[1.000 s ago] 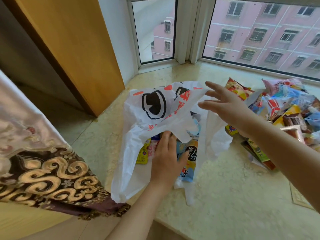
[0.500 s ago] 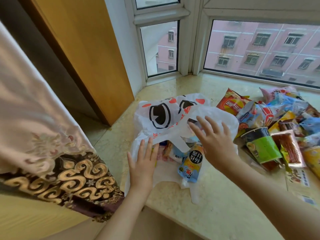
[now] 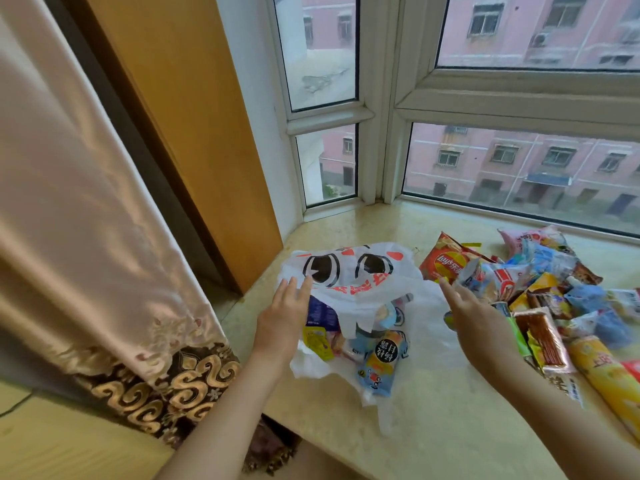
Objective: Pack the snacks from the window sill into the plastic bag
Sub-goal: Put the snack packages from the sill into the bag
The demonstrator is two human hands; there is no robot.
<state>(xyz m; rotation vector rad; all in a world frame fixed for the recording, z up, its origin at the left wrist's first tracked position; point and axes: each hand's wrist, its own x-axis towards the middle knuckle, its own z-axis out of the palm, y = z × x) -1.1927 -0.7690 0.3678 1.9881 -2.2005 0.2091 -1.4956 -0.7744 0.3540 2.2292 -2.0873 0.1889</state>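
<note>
A white plastic bag (image 3: 360, 275) printed with big black eyes and red marks lies on the marble window sill (image 3: 446, 414). Several snack packets spill from its mouth, among them a blue and orange one (image 3: 381, 362) and a yellow one (image 3: 317, 342). My left hand (image 3: 284, 317) hovers with straight fingers at the bag's left edge, fingertips near the printed eye. My right hand (image 3: 467, 310) is stretched out flat over the bag's right side, holding nothing. A heap of loose snacks (image 3: 547, 296) lies to the right, with a red Lay's bag (image 3: 446, 263) nearest the plastic bag.
A long yellow packet (image 3: 606, 379) and a brown strip packet (image 3: 543, 337) lie at the near right. A curtain (image 3: 86, 220) with a gold-patterned hem hangs on the left beside a wooden panel (image 3: 194, 116). Window frames close off the back of the sill.
The view tilted up. My left hand moved up from the bag's mouth to its left edge. My right hand shifted right, off the bag's middle, toward the snack heap.
</note>
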